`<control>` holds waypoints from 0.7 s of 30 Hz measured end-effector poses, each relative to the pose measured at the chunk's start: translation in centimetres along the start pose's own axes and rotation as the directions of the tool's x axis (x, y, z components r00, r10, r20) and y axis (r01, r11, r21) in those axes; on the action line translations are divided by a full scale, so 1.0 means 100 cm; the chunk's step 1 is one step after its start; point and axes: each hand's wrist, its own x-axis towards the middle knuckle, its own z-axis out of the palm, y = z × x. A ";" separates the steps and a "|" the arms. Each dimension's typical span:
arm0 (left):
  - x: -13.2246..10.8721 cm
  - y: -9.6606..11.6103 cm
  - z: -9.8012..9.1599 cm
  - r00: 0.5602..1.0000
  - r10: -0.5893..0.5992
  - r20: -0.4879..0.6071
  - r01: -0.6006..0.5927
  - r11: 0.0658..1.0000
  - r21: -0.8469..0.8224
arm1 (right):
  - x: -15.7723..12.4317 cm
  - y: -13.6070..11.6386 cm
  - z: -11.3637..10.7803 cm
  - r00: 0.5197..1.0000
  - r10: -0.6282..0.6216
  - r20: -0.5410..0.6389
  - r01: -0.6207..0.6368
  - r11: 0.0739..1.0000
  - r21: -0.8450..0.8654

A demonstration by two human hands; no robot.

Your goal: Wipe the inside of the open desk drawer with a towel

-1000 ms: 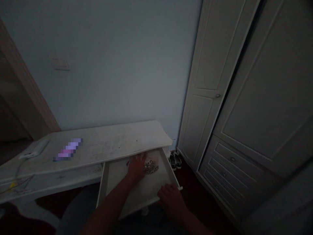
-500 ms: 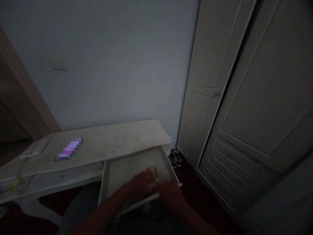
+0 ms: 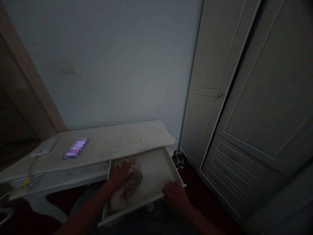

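Observation:
A drawer (image 3: 156, 176) is pulled out of a white desk (image 3: 114, 137). In its left part lies a crumpled cloth (image 3: 133, 184), pale with a dark mottled pattern. My left hand (image 3: 119, 176) presses on this cloth with its fingers bent into it; the fingertips are partly lost in the folds. On the right, my right hand (image 3: 174, 194) has its fingers hooked over the drawer's front edge. The light is dim, so fine detail is hard to make out.
On the desktop lie a blurred-out phone-like object (image 3: 75, 148) and a white box-shaped device (image 3: 45, 147) with a cable. Dark shoes (image 3: 178, 160) stand on the floor right of the desk. A white wardrobe (image 3: 210, 107) with drawers rises on the right.
My left hand has moved left across the drawer, and the cloth now lies spread along its left side. My right hand stays at the front edge. The view has shifted slightly.

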 end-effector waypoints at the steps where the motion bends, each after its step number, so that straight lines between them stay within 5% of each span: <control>1: 0.006 0.001 -0.002 0.999 -0.033 -0.022 0.033 0.999 -0.002 | 0.000 0.000 0.001 1.000 -0.003 -0.001 0.003 1.000 0.000; 6: 0.028 0.011 -0.016 0.987 -0.135 -0.091 0.133 0.991 -0.033 | -0.001 0.000 0.002 1.000 0.006 -0.012 -0.006 1.000 0.009; 11: 0.043 0.041 -0.025 0.988 -0.083 -0.127 0.071 0.993 -0.093 | -0.001 0.000 0.003 1.000 0.000 -0.021 0.000 1.000 0.016; 17: 0.060 0.099 -0.031 0.976 0.189 -0.112 -0.207 0.963 -0.175 | -0.003 0.001 0.007 0.998 -0.003 -0.062 0.004 1.000 0.030; 21: 0.055 0.143 -0.031 0.907 0.418 -0.053 -0.419 0.882 -0.215 | -0.003 0.003 0.013 0.994 -0.027 -0.108 0.030 0.999 0.022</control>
